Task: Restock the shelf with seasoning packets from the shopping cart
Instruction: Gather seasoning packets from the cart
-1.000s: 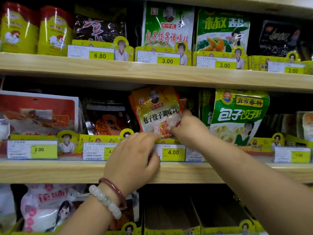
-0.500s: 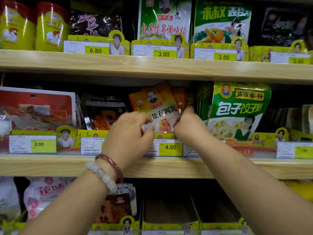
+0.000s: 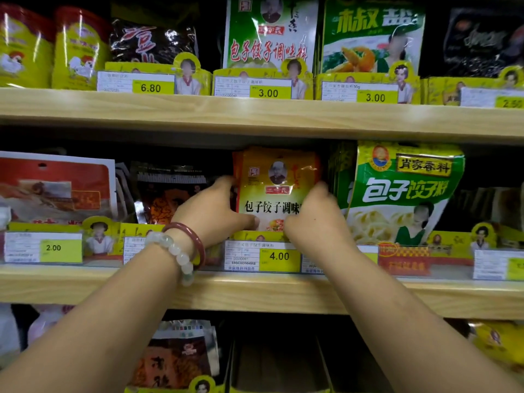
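Your hands hold a stack of orange packets [image 3: 276, 191] upright on the middle shelf [image 3: 255, 290], directly above the 4.00 tag [image 3: 279, 256], which serves as the landmark here.

Your left hand [image 3: 211, 211] grips the stack's left edge: the fingers curl behind it and the thumb lies across the lower front. Your right hand [image 3: 314, 219] grips the right edge the same way, with the fingers tucked behind and the knuckles toward you. The stack stands straight between the two hands, its top just under the board of the upper shelf [image 3: 255, 114]. More than one packet shows at the left edge, though how many cannot be told.

Two bracelets [image 3: 184, 251] sit on your left wrist, one red and one of pale beads, just left of the 4.00 tag.

Right of the tag, a green bag [image 3: 402, 191] stands touching or nearly touching your right hand. Left of the tag, behind your left hand, sits a dark packet [image 3: 167, 194], and farther left a red box [image 3: 56, 188] above a 2.00 tag [image 3: 53, 247]. Straight above the 4.00 tag, on the upper shelf, stands a green-and-white packet [image 3: 269, 32] over a 3.00 tag [image 3: 268, 93].
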